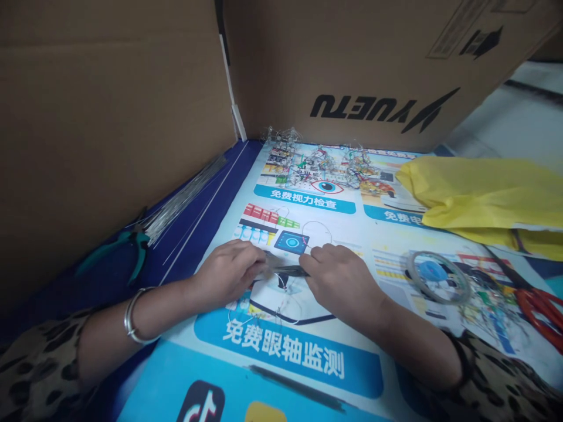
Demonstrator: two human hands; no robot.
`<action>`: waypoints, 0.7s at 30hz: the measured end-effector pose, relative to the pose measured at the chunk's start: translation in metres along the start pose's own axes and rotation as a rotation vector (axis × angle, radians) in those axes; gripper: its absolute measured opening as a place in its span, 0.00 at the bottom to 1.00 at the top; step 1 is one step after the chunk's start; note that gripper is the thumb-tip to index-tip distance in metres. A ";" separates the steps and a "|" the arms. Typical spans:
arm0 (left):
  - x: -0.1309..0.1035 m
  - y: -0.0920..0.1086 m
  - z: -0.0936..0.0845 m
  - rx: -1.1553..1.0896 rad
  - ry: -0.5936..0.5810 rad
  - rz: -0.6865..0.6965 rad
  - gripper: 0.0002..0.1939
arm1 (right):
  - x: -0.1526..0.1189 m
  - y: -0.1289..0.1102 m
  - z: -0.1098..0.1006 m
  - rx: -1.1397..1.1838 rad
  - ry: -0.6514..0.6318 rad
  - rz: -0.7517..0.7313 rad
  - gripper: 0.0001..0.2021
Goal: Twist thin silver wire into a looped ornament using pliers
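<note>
My left hand (233, 268) is closed in a pinch, its fingertips hidden from view. Facing it, my right hand (343, 282) is closed as well. A dark narrow strip (289, 270), blurred and tapering, stretches across the small gap between my fingers and seems gripped at both ends. Its exact kind cannot be made out. Thin wire (317, 224) loops up behind my right fingers, and more fine wire strands hang below the strip over the printed sheet (176, 375). A second dark strip (299, 387) lies flat on the sheet, nearer to me.
Cardboard walls (109, 105) enclose the left and back. Teal-handled pliers (139, 249) and a bundle of straight wires (187, 196) lie left. Tangled beaded wires (323, 158) sit at the back. On the right are a yellow bag (479, 187), tape roll (411, 269) and red-handled scissors (539, 310).
</note>
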State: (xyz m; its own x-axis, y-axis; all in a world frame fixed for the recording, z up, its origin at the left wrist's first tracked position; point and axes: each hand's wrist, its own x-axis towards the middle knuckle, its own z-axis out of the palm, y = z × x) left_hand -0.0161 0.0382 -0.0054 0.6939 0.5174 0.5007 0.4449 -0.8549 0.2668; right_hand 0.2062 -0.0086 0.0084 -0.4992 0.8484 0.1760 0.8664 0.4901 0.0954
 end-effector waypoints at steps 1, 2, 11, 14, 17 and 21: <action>0.000 -0.001 -0.001 -0.004 0.003 -0.009 0.06 | 0.000 0.000 0.000 0.001 -0.004 0.005 0.05; 0.000 -0.001 -0.002 -0.005 0.003 -0.009 0.06 | 0.000 0.000 -0.001 0.000 -0.006 0.009 0.04; -0.003 -0.002 -0.001 0.039 0.007 0.039 0.05 | 0.002 0.009 -0.023 0.001 -0.049 0.048 0.04; -0.003 0.000 -0.002 0.049 -0.004 0.062 0.06 | 0.000 0.008 -0.035 0.062 -0.083 0.034 0.07; -0.002 0.001 -0.003 0.046 -0.027 0.054 0.07 | -0.001 0.003 -0.039 0.074 -0.086 0.003 0.10; -0.002 0.001 -0.002 0.034 -0.050 0.047 0.06 | 0.002 -0.005 -0.034 0.016 -0.064 -0.032 0.10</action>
State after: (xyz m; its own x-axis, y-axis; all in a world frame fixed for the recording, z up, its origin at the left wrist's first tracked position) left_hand -0.0185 0.0367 -0.0043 0.7416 0.4783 0.4703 0.4295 -0.8772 0.2148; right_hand 0.2013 -0.0158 0.0414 -0.5268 0.8429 0.1099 0.8499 0.5202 0.0841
